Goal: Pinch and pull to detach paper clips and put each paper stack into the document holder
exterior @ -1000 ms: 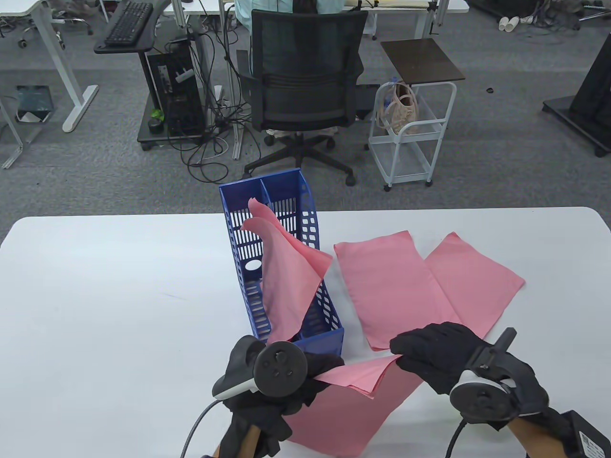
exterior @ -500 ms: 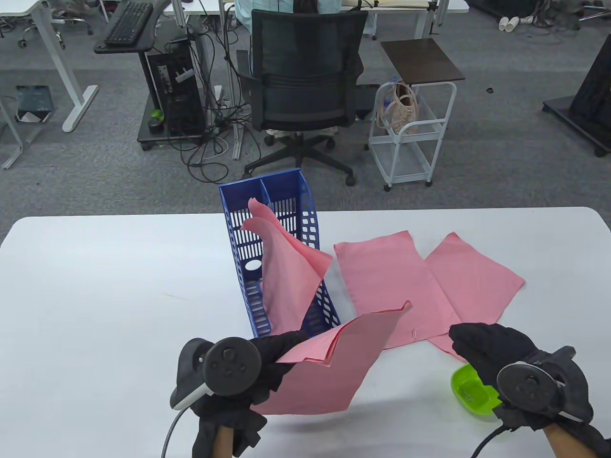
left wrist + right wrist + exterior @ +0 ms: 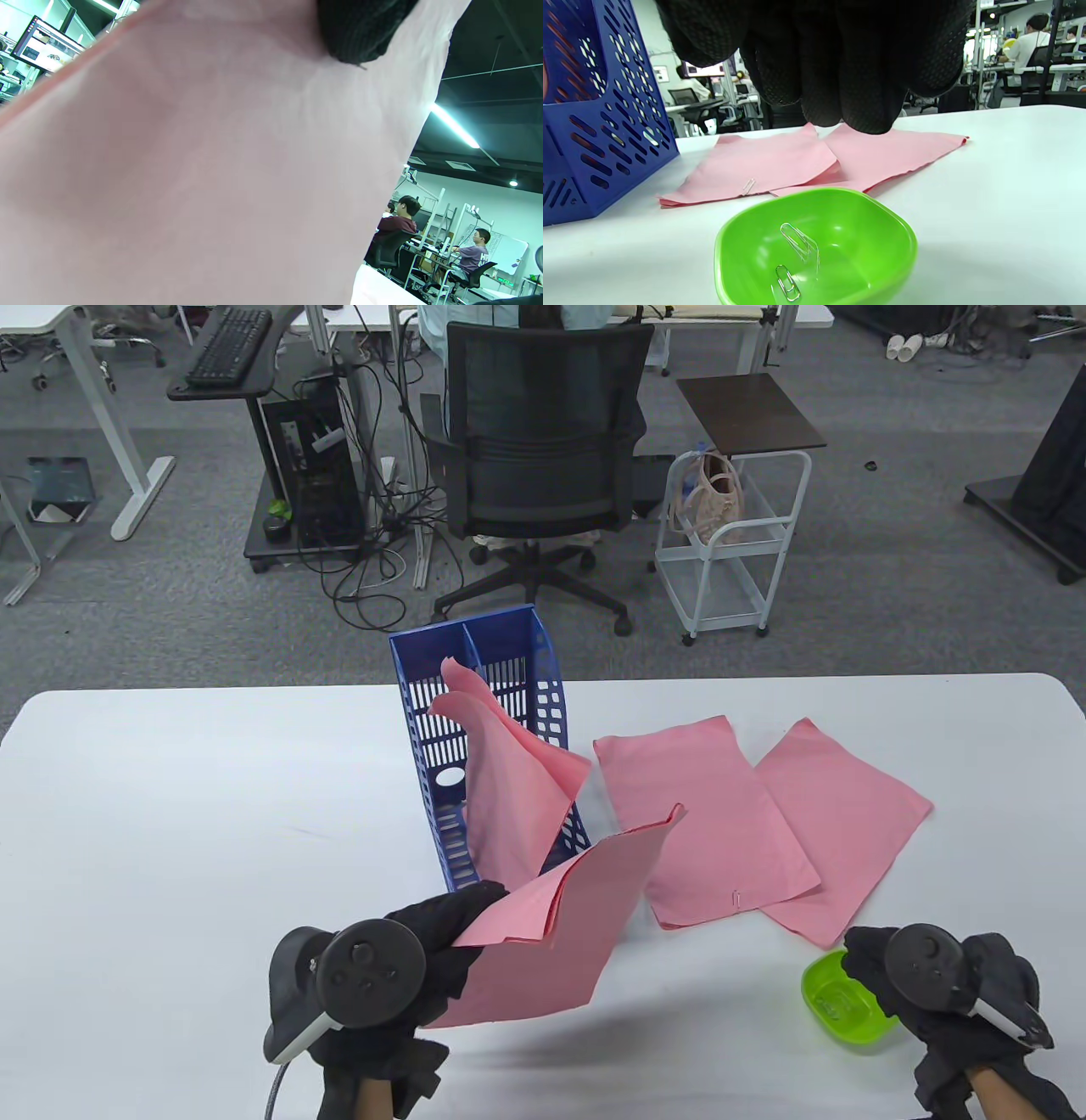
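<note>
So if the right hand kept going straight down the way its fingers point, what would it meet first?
Most likely the green bowl just below the right hand, which already holds two paper clips; depth is hard to judge.

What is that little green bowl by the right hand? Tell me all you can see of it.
The green bowl is small, bright lime green and glossy, plastic by the look of it, with a rounded-square rim. It sits upright on the white table, near the front edge on the right, just in front of the pink paper stacks but apart from them. Two metal paper clips lie inside. The right hand hovers right over it, fingers bunched and pointing down; whether they touch the rim cannot be told.
</note>
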{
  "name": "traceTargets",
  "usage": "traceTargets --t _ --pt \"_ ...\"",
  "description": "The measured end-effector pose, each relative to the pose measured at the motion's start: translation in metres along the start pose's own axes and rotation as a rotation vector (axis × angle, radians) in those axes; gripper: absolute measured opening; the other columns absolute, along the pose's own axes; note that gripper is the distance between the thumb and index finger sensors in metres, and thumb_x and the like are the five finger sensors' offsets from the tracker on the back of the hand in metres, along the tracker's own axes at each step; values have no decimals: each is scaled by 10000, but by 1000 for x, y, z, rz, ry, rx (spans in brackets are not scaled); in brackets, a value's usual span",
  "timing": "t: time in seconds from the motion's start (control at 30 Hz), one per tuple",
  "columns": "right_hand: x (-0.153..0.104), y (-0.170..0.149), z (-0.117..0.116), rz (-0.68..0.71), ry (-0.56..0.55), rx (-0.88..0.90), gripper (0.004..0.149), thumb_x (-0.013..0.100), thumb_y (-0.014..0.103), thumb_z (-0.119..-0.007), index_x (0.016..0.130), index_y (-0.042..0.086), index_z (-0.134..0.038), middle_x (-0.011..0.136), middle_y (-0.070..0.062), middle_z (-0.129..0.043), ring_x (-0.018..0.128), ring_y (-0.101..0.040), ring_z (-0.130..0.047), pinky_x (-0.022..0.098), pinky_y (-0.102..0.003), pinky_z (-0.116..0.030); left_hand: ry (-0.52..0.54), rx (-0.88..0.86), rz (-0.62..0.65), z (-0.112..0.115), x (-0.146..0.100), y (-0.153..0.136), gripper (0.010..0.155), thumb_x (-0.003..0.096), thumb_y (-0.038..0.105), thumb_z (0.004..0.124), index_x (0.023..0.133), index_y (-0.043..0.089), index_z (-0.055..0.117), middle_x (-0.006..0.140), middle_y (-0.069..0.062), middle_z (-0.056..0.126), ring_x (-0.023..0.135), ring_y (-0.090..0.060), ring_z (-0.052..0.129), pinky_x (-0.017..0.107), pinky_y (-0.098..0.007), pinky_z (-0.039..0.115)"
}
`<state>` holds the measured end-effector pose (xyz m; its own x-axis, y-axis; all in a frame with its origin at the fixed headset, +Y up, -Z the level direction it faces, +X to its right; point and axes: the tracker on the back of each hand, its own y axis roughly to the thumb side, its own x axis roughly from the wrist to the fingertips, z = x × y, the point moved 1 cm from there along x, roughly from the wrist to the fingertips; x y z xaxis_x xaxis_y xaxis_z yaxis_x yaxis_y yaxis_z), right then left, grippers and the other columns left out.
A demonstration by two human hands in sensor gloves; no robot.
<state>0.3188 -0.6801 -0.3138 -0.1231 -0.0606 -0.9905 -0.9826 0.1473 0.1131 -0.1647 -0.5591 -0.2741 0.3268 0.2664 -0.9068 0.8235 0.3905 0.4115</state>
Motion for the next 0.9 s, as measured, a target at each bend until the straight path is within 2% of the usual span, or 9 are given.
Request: traceTargets --t 0.07,0.23,0.37,0.5,0.67,0.8,0.9 --pt "0 -1 2 -7 -10 0 532 570 431 -634 1038 178 -668 1043 -198 -766 868 -415 -845 668 -513 -688 0 6 -3 0 0 0 437 568 350 705 963 209 828 815 -55 1011 632 -249 1072 498 -399 889" --pt "8 -6 20 -8 -96 -8 650 575 455 -617 1138 157 -489 1189 -257 -514 1068 -520 -542 778 -628 -474 -24 31 -10 1 -1 6 437 568 345 709 962 199 831 795 -63 1019 577 -227 1088 440 -361 909" --pt "17 -5 32 0 -149 3 693 582 468 -602 1165 144 -414 1224 -285 -387 1101 -570 -376 794 -665 -369 -27 107 -49 -11 -5 13 440 568 352 708 965 206 827 794 -59 1019 541 -215 1095 410 -348 915" --pt "22 1 33 55 -186 36 704 582 475 -598 1169 136 -405 1226 -291 -379 1103 -575 -363 793 -670 -360 8 154 -92 -33 -13 20 440 568 350 709 965 202 829 790 -61 1022 542 -217 1096 411 -348 915" --pt "26 4 34 81 -167 28 709 583 477 -596 1171 136 -396 1228 -289 -373 1105 -575 -358 795 -672 -353 60 280 -201 -64 -21 34 440 565 346 717 961 199 840 781 -67 1032 532 -220 1102 404 -351 919" --pt "24 2 37 101 -203 45 704 580 477 -599 1168 136 -412 1224 -288 -393 1103 -571 -379 793 -672 -365 102 389 -280 -78 -18 47 440 565 346 718 961 198 842 782 -69 1032 534 -223 1102 404 -354 919" --pt "22 1 40 104 -214 60 704 581 477 -598 1168 136 -412 1224 -286 -396 1103 -571 -381 792 -673 -365 144 453 -344 -79 -11 56 439 576 330 715 973 179 829 789 -75 1024 527 -213 1103 398 -332 926"
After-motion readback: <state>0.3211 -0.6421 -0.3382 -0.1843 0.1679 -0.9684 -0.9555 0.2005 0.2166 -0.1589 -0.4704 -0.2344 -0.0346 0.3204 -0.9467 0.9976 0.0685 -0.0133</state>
